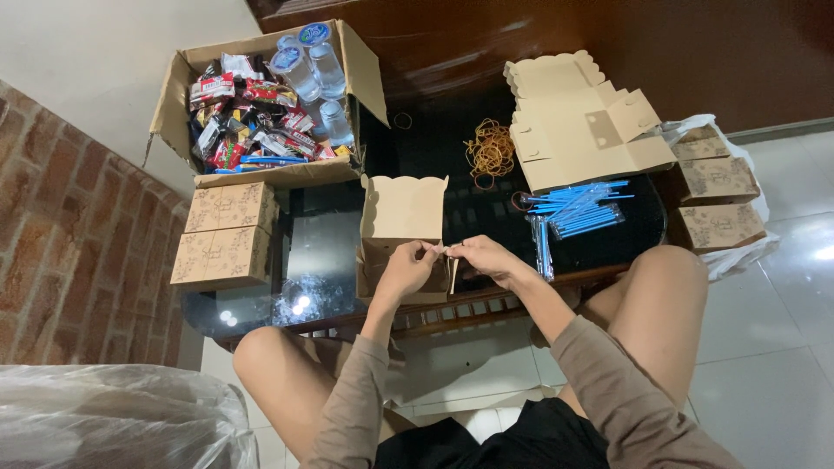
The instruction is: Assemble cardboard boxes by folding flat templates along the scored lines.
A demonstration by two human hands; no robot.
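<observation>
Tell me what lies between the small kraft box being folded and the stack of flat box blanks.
In the head view, between the small kraft box in both hands and the flat box blanks, a pile of rubber bands lies on the dark glass table.

Taupe long sleeves [608, 382], black shorts [521, 439]

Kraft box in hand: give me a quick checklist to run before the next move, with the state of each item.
1. Both hands on the box: ok. Left hand and right hand pinch a flap of the kraft box.
2. Lid standing open: ok, scalloped lid upright.
3. Side flaps locked: cannot tell, hidden by the fingers.
4. Fillers within sight: ok. Carton of snacks and water bottles sits behind on the left.
5. Flat box blanks left: ok, stack at the right.
6. Rubber bands and blue straws at hand: ok, on the glass table.
</observation>
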